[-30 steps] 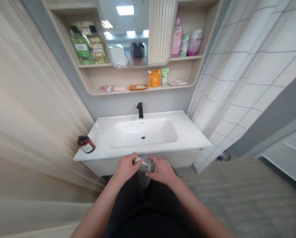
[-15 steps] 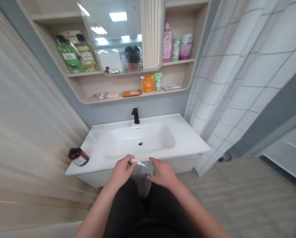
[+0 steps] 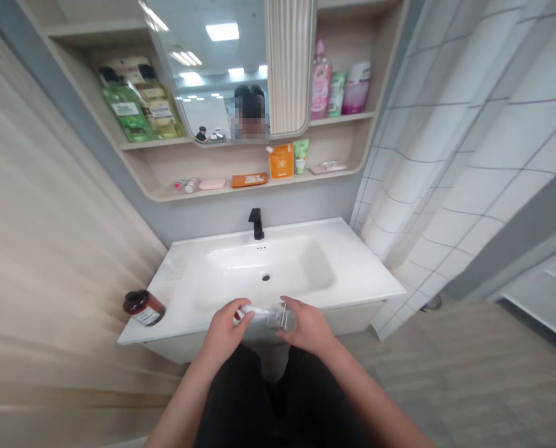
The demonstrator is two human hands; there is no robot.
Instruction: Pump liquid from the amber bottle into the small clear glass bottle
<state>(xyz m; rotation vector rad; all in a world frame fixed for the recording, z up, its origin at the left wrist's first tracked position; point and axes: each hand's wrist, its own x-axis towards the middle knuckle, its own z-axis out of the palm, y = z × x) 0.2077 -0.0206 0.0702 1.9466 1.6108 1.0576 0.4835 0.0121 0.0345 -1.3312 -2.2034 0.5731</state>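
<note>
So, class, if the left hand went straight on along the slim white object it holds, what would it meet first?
Probably the clear, colourless container held by the right hand; the slim white object points towards it, though depth is unclear.

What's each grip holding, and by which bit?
The left grip pinches a slim, white, tapered object by its thicker end. The right grip holds a clear, see-through container around its right end. Their exact kinds are unclear.

The white worktop (image 3: 366,274) has a basin (image 3: 301,274) sunk into it — a brown bottle (image 3: 144,308) sits near the left front corner. Along the lower shelf (image 3: 203,194) lie a pink bar (image 3: 212,185) and a flat orange packet (image 3: 249,180) — beside an upright orange pouch (image 3: 282,164).
</note>
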